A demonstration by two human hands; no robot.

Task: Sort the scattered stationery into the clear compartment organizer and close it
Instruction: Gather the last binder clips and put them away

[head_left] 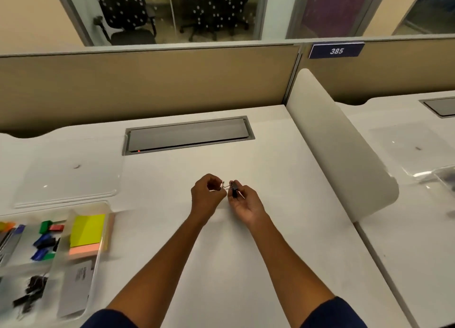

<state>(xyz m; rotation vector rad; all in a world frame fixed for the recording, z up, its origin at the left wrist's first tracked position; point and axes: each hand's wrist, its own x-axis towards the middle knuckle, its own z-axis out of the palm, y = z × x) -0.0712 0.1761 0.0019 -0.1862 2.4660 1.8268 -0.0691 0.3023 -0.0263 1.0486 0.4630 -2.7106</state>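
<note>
White worktop [246, 253] fills most of the view, backed by a tan partition [147, 81] with a grey cable hatch [188, 135] set into the surface near its far edge. Beyond the partition, glass panels show black office chairs [123, 14]. A curved white divider [339, 143] rises along the worktop's right edge, and a blue plate reading 385 [336, 50] sits on the partition above it.

Near the middle of the worktop, both hands meet over the surface. The right hand [246, 203] pinches the black body of a binder clip [234, 188] between thumb and fingers. The left hand [206, 196], fingers curled, pinches the clip's wire handle [225, 186], which points toward it.

At the near left corner lies the clear compartment organizer [98, 266], its clear lid [69, 177] folded back flat on the worktop behind it. One compartment holds a stack of yellow and pink sticky notes [87, 234], with a grey card [76, 285] in the compartment in front. Next to it are coloured clips [46, 241], and black binder clips [30, 293] lie nearer the front edge; motion blur makes the leftmost items hard to identify, possibly markers [9, 234].
</note>
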